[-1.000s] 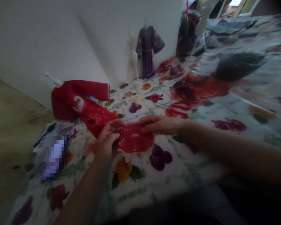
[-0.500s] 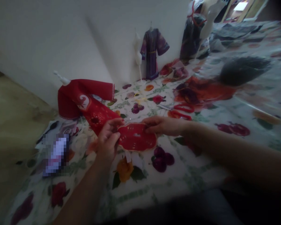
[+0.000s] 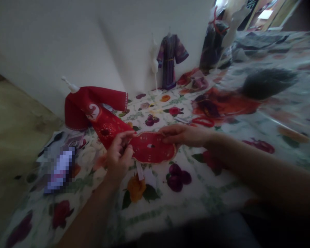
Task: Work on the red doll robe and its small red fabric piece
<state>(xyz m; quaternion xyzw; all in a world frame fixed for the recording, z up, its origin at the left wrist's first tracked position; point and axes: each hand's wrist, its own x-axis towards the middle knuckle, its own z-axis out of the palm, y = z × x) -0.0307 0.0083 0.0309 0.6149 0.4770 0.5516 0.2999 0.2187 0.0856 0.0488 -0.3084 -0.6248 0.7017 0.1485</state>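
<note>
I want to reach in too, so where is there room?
There is room on the near side of the red cloth piece, between the left forearm and right forearm. Another patch lies between the right forearm and the red fabric heap. Around the red doll robe is crowded.

Below the left hand and right hand, the floral tablecloth gives a wide passage toward the lower edge of the frame, with only printed fruit on it. To the upper left, the red doll dress stands in the way, almost touching the left hand. A pixelated object lies further left. To the upper right, red-handled scissors sit just beyond the right hand, and a dark furry tuft lies farther on. The white wall closes off the back.
</note>
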